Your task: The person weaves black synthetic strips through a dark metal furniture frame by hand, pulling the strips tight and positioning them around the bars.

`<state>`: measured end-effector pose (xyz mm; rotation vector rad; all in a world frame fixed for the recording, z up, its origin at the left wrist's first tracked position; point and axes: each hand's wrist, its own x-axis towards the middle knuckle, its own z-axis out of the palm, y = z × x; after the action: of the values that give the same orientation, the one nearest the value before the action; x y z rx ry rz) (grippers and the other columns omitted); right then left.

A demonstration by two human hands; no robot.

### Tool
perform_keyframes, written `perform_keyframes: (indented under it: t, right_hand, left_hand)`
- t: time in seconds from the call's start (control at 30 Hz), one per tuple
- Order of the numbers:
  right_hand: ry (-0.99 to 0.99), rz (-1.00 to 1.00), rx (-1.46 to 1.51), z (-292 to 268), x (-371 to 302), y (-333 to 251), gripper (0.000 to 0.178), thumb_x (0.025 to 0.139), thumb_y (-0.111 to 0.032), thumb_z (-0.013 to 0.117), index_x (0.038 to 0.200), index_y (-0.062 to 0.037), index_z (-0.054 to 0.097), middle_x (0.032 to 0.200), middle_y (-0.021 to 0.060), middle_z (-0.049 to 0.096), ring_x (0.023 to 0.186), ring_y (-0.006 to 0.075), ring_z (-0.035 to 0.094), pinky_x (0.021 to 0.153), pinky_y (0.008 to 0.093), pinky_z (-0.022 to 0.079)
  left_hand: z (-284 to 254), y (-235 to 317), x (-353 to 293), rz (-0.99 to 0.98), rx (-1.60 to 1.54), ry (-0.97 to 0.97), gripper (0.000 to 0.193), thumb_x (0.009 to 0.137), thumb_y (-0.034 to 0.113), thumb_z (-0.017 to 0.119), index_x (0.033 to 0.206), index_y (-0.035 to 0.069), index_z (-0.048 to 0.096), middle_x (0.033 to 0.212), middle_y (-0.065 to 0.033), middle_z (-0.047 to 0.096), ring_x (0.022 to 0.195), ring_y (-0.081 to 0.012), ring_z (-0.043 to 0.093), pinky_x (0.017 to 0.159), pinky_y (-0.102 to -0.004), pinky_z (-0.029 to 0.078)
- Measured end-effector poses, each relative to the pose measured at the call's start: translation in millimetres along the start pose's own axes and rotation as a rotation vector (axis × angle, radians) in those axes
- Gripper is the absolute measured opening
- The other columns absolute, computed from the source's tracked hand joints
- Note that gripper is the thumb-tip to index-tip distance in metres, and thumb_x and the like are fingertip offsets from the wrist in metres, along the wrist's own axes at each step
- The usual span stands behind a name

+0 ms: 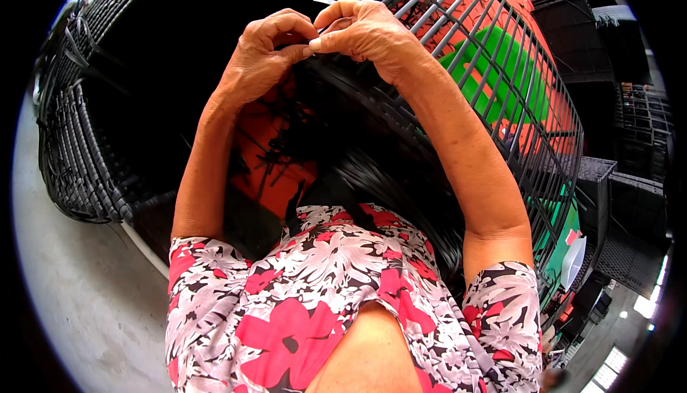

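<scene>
Both hands meet at the top middle, fingertips nearly touching. My left hand (pixel 265 53) is closed in a pinch, thumb against fingers. My right hand (pixel 368 35) pinches beside it, its thumb close to the left thumb. What lies between the fingertips is too small and dark to make out. Just past my right fingers shows a pale, thin tip (pixel 324 1). Nearest to my right hand is a dark frame of long, spaced bars (pixel 494 49), curving away to the right. Below the hands, black flat strips (pixel 372 178) hang in a loose bundle near my lap.
Black woven wickerwork (pixel 82 149) stands at the left, with loose strip ends near its top. Dark cut scraps (pixel 275 149) lie on an orange-red surface. A green object (pixel 501 78) shows through the bars. More black woven pieces (pixel 630 228) stand at the far right.
</scene>
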<state>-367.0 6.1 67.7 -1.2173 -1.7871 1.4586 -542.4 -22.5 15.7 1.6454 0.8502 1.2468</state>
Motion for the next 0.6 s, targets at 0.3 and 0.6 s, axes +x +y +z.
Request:
perform_keyframes:
  t: [0.3, 0.6]
  right_hand:
    - [0.032, -0.075, 0.169, 0.7, -3.6, 6.3, 0.026, 0.069, -0.005, 0.072, 0.094, -0.0031, 0.063, 0.071, 0.0004, 0.06, 0.053, 0.0026, 0.047, 0.045, 0.0164, 0.032]
    - [0.059, 0.023, 0.142, 4.1, -2.1, -8.3, 0.043, 0.07, -0.001, 0.072, 0.11, 0.0029, 0.056, 0.072, 0.0033, 0.061, 0.064, 0.0083, 0.054, 0.057, 0.0208, 0.042]
  left_hand:
    - [1.0, 11.7, 4.3, 0.171, 0.337, 0.073, 0.013, 0.071, 0.0, 0.07, 0.081, -0.001, 0.062, 0.081, -0.0056, 0.059, 0.075, -0.0167, 0.06, 0.069, -0.0273, 0.049]
    - [0.4, 10.1, -14.6, 0.007, 0.175, 0.579, 0.007, 0.08, 0.008, 0.067, 0.077, 0.002, 0.064, 0.063, 0.0002, 0.057, 0.054, -0.0085, 0.053, 0.049, -0.0227, 0.042]
